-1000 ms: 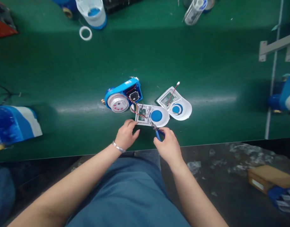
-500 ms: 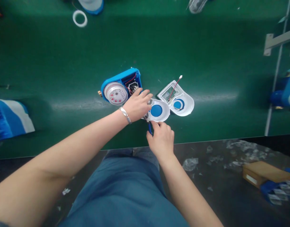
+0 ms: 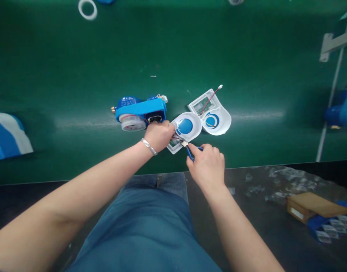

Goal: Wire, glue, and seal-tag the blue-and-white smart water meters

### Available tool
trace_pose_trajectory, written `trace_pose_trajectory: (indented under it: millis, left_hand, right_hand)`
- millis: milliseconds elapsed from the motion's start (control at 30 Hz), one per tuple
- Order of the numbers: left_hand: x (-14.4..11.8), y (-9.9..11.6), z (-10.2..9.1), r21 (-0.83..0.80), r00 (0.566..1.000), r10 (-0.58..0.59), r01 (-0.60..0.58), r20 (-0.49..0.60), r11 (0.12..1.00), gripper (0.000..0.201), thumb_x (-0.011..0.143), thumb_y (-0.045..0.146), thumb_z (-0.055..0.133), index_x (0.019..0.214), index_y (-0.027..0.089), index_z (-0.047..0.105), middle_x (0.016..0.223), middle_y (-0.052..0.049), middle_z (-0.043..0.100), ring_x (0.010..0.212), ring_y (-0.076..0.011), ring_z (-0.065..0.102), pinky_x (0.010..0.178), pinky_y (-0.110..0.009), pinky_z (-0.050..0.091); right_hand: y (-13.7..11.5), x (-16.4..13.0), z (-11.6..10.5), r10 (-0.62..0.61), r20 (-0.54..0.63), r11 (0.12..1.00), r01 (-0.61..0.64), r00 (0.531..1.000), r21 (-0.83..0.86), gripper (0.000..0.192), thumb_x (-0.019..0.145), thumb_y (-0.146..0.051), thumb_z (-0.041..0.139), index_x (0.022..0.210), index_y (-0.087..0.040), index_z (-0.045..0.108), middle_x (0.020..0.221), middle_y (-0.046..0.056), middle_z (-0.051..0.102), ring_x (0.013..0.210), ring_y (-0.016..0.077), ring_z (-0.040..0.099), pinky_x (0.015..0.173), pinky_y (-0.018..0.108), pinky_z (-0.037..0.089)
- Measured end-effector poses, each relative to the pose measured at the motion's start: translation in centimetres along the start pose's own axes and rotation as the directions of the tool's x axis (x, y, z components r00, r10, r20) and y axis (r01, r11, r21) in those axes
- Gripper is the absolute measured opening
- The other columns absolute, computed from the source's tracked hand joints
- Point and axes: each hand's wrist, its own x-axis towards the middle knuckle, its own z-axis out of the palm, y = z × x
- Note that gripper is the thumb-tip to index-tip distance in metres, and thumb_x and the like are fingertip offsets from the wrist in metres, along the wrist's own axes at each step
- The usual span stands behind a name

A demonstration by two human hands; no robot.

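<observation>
Since half a second ago the blue meter body (image 3: pixel 139 112) has tipped up onto its side, its dial now facing toward me rather than upward, and my left hand (image 3: pixel 159 135) has dropped from its wiring bay to the white cover just below it. My right hand (image 3: pixel 207 164) has shifted slightly right.

The green surface (image 3: pixel 173 53) fills most of my view, with the meter body lying near its middle. To the right of the meter sits a second white cover (image 3: pixel 211 115), inner side up, showing a circuit board and a red lead ending in a small white plug. Touching it on the left is the white cover with the blue disc (image 3: pixel 184 128), tilted, its lower corner lifted toward me.

My left hand's grip is closed on the near left edge of that cover, fingers curled over the wires running from it to the meter. My right hand's grip is closed around the blue-handled cutters (image 3: pixel 190 150), whose tip meets the cover's lower edge. I cannot tell whether the cutter tips are biting on a wire.

A white ring (image 3: pixel 87 8) lies far up the surface.
</observation>
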Motion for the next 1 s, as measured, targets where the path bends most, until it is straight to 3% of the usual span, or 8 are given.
trace_pose_trajectory:
  millis: [67, 167, 267, 367, 533, 733, 1000]
  left_hand:
    - [-0.9, 0.6, 0.9, -0.068, 0.997, -0.051, 0.047, -0.057, 0.997, 0.025, 0.084, 0.022, 0.033, 0.087, 0.013, 0.057, 0.094, -0.013, 0.06, 0.07, -0.0219, 0.059, 0.056, -0.033, 0.039]
    - [-2.6, 1.8, 2.0, -0.174, 0.973, -0.092, 0.056, -0.212, 0.983, 0.025, 0.082, 0.029, 0.04, 0.096, 0.013, 0.054, 0.116, -0.016, 0.052, 0.097, -0.0252, 0.054, 0.08, -0.039, 0.039]
    - [-4.2, 3.1, 2.9, -0.233, 0.94, -0.177, 0.109, -0.293, 0.966, 0.053, 0.072, 0.045, 0.054, 0.112, 0.011, 0.046, 0.127, -0.019, 0.043, 0.118, -0.0314, 0.037, 0.096, -0.047, 0.025]
    - [-4.8, 4.0, 3.3, -0.262, 0.925, -0.284, 0.218, -0.251, 0.94, 0.079, 0.063, 0.049, 0.062, 0.123, 0.007, 0.035, 0.131, -0.023, 0.037, 0.121, -0.0349, 0.031, 0.096, -0.05, 0.021]
    - [-3.8, 4.2, 3.3, -0.293, 0.916, -0.36, 0.3, -0.177, 0.908, 0.094, 0.06, 0.051, 0.062, 0.13, 0.001, 0.025, 0.125, -0.024, 0.042, 0.114, -0.0351, 0.036, 0.094, -0.049, 0.023]
    - [-3.3, 3.9, 3.1, -0.3, 0.922, -0.375, 0.331, -0.1, 0.894, 0.094, 0.06, 0.053, 0.06, 0.13, 0.0, 0.027, 0.122, -0.023, 0.043, 0.108, -0.0349, 0.039, 0.092, -0.048, 0.025]
    - [-3.2, 3.9, 3.4, -0.338, 0.921, -0.375, 0.322, -0.102, 0.884, 0.088, 0.062, 0.052, 0.058, 0.128, 0.001, 0.03, 0.121, -0.023, 0.045, 0.108, -0.0337, 0.039, 0.09, -0.046, 0.025]
  right_hand:
    - [0.0, -0.1, -0.4, -0.009, -0.015, 0.999, 0.009, 1.0, -0.033, 0.032, 0.078, -0.032, 0.048, 0.109, -0.032, 0.055, 0.092, 0.008, 0.052, 0.082, 0.0237, 0.045, 0.064, 0.033, 0.025]
    - [-0.3, -0.1, -0.8, -0.028, -0.014, 0.997, 0.027, 1.0, -0.071, 0.029, 0.079, -0.029, 0.047, 0.105, -0.028, 0.058, 0.088, 0.009, 0.051, 0.081, 0.0245, 0.045, 0.063, 0.033, 0.025]
    - [-0.6, 0.1, -1.1, -0.038, 0.002, 0.994, 0.038, 0.999, -0.098, 0.029, 0.08, -0.028, 0.046, 0.106, -0.025, 0.058, 0.086, 0.01, 0.051, 0.08, 0.0246, 0.045, 0.062, 0.034, 0.025]
    - [-1.0, 0.1, -1.3, -0.029, 0.014, 0.992, 0.031, 0.999, -0.121, 0.029, 0.08, -0.029, 0.046, 0.106, -0.025, 0.058, 0.087, 0.01, 0.051, 0.081, 0.025, 0.045, 0.062, 0.033, 0.025]
    - [-1.8, 0.2, -1.5, 0.014, 0.014, 0.987, -0.012, 1.0, -0.162, 0.03, 0.08, -0.031, 0.046, 0.107, -0.025, 0.057, 0.094, 0.012, 0.051, 0.081, 0.0259, 0.046, 0.061, 0.033, 0.027]
    - [-2.6, 0.4, -1.5, 0.039, 0.018, 0.98, -0.035, 0.999, -0.198, 0.028, 0.08, -0.031, 0.046, 0.103, -0.024, 0.059, 0.088, 0.012, 0.052, 0.081, 0.0272, 0.049, 0.062, 0.034, 0.031]
    - [-3.7, 1.2, -1.9, 0.139, 0.089, 0.974, -0.12, 0.986, -0.195, 0.028, 0.08, -0.032, 0.044, 0.1, -0.023, 0.061, 0.084, 0.013, 0.054, 0.08, 0.0282, 0.054, 0.06, 0.033, 0.038]
